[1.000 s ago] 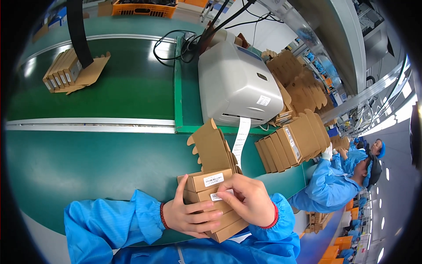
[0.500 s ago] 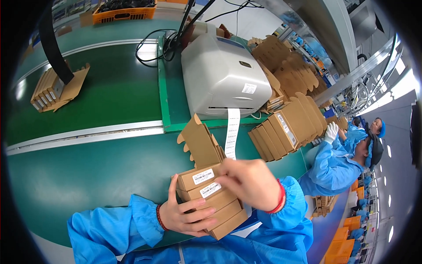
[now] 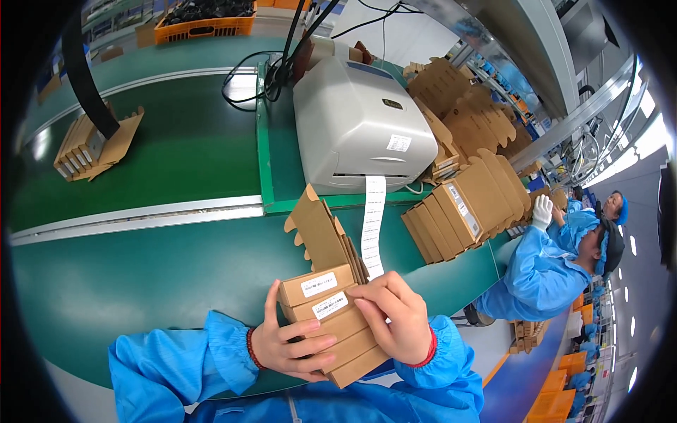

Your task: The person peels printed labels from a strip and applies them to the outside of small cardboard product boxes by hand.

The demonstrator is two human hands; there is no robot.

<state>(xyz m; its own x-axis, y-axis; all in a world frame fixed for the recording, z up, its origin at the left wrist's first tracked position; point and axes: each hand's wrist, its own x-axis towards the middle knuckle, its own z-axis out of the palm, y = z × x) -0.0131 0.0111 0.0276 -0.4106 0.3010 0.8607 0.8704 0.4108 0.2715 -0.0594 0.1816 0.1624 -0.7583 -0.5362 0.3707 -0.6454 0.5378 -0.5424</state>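
My left hand [image 3: 293,347] is wrapped round the near-left side of a row of small brown cardboard boxes [image 3: 352,337], thumb up along the far one. White printed labels sit on the two far boxes: one label [image 3: 319,284] on the farthest, another label [image 3: 330,305] on the box after it. My right hand [image 3: 400,321] is closed, thumb and forefinger together at the right end of that second label; anything between the fingertips is hidden. Open brown flaps [image 3: 316,233] stand up behind the boxes. A printed label strip [image 3: 372,222] hangs down behind my right hand.
A grey label printer [image 3: 363,127] stands beyond the boxes, black cables [image 3: 247,88] beside it. Stacked open cartons [image 3: 462,208] lie to the right. More boxes [image 3: 83,148] rest on the green conveyor [image 3: 190,155]. A co-worker in blue [image 3: 543,268] is at the right.
My right hand has shifted slightly down and its fingers have turned, uncovering more of the box tops. The boxes have tilted slightly; my left hand keeps its hold.
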